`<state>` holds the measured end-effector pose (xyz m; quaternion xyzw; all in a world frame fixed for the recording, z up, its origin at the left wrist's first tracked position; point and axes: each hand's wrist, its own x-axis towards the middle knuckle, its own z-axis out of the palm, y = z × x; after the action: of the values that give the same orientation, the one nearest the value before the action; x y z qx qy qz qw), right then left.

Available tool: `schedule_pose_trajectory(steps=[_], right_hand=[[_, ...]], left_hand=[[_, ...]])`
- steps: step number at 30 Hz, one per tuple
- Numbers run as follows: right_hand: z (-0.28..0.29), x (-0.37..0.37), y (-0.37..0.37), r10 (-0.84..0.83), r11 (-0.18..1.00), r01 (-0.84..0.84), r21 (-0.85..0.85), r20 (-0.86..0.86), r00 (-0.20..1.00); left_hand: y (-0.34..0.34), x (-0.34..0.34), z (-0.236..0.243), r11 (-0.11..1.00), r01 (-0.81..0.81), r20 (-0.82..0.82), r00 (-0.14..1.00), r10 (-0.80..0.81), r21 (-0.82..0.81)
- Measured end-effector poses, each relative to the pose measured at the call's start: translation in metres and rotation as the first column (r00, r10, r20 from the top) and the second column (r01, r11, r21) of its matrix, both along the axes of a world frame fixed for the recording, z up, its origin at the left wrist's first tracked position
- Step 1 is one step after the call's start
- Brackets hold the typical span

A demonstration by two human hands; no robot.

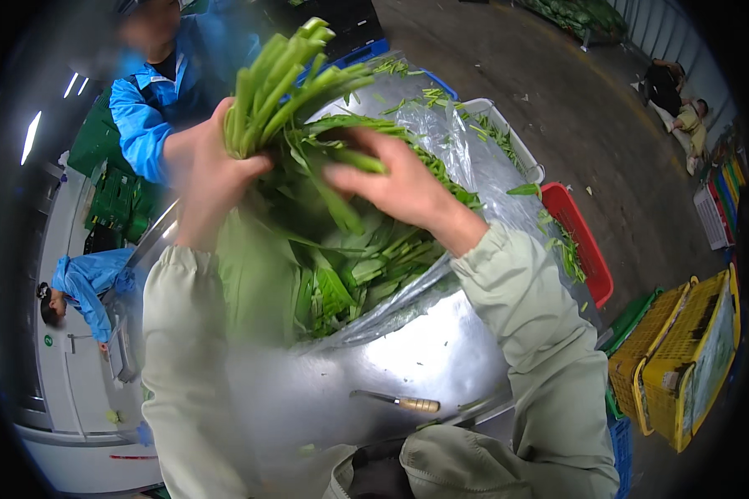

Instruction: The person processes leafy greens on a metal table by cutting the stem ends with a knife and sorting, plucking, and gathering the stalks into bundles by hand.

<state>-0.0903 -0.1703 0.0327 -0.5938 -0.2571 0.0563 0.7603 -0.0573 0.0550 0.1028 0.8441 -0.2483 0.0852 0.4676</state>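
Observation:
My left hand (212, 179) is closed around a thick bunch of leafy green vegetables (275, 96), holding it raised with the cut stems up and the leaves hanging down. At the bunch's right side, my right hand (404, 187) has its fingers closed on a few stems and leaves. Beneath both hands lies a heap of the same greens (374, 270), partly on a clear plastic sheet or bag (449, 141). A small knife with a wooden handle (419, 404) rests on the metal table (424, 345) close to my body. Motion blurs my left wrist and the leaves below it.
A red basin (591, 249) and a white tub (534, 166) with green scraps stand along the table's right side. Yellow crates (686, 374) are stacked at the lower right. A person in blue (141, 125) is across the table; another person (87, 287) works farther left.

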Motion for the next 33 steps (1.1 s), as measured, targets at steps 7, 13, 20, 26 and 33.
schedule_pose_trajectory(steps=[7, 13, 20, 26, 33], right_hand=[[0.047, -0.036, 0.016, -0.146, 0.97, 0.102, 0.221, 0.194, 0.97], [0.08, -0.093, 0.044, -0.077, 0.982, -0.028, 0.185, 0.536, 0.841], [-0.02, -0.129, 0.047, -0.037, 0.919, 0.185, -0.349, 0.39, 0.92], [-0.221, -0.267, 0.032, 0.309, 0.319, -0.015, -0.948, 0.089, 0.947], [-0.228, -0.322, 0.069, 0.15, 0.347, 0.041, -0.937, 0.098, 0.984]], left_hand=[[-0.007, -0.061, 0.03, 0.995, 0.022, 0.121, 0.992, -0.033, 0.093], [0.054, -0.139, 0.037, 0.885, -0.357, 0.723, 0.69, 0.033, 0.3], [0.16, -0.265, 0.1, 0.939, -0.34, 0.618, 0.727, 0.298, -0.053], [0.212, -0.323, 0.046, 0.291, -0.547, 0.468, 0.831, 0.3, 0.785], [0.299, -0.337, -0.213, 0.551, -0.192, -0.097, 0.887, 0.451, 0.812]])
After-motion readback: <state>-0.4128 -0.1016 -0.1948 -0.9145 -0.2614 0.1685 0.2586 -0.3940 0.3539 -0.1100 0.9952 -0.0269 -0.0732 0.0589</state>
